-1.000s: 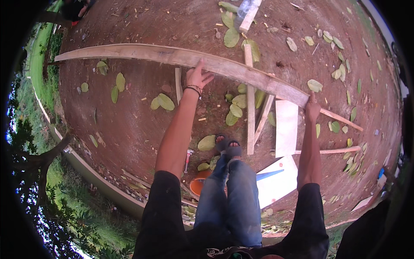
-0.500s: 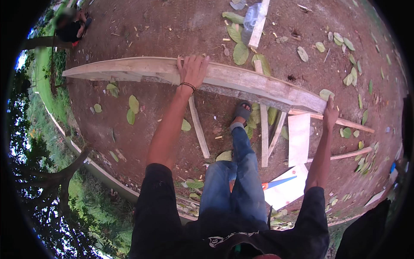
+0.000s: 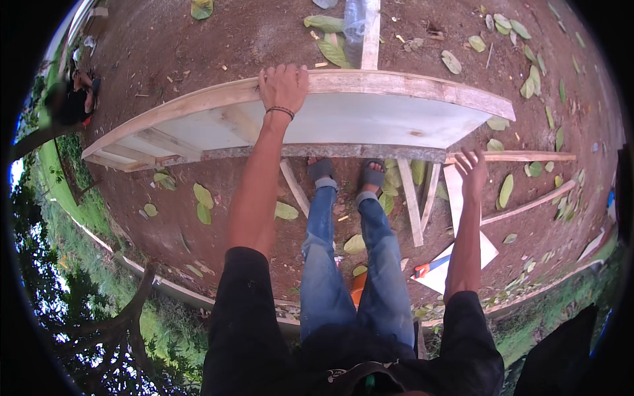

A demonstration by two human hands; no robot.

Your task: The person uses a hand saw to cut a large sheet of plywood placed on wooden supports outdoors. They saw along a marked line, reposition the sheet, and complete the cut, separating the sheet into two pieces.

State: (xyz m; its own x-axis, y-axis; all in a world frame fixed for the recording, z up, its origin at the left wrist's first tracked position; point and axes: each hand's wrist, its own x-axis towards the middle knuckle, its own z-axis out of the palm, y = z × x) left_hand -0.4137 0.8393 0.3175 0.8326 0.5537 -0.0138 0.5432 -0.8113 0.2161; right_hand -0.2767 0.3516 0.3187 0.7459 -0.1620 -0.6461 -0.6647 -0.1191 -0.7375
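Note:
A long wooden frame with a white sheet backing point(image 3: 370, 119) stands tilted on its long edge in front of my feet, its inner side with cross battens facing me. My left hand point(image 3: 284, 89) is closed over the upper rail near the middle, fingers over its far side. My right hand point(image 3: 472, 173) is off the frame, fingers spread and holding nothing, just beside the lower right corner. Near it, a wood strip point(image 3: 522, 156) sticks out to the right on the ground.
A saw with an orange handle point(image 3: 422, 270) lies on a white board point(image 3: 485, 254) at right. Wood strips point(image 3: 409, 204) lie by my feet. Beyond the frame are another strip point(image 3: 371, 39) and a clear plastic bag point(image 3: 354, 26). A person point(image 3: 76, 102) sits far left.
The frame has tipped so its white inner side now shows. My right hand has let go of the right end and moved nearer. My left hand still grips the upper rail.

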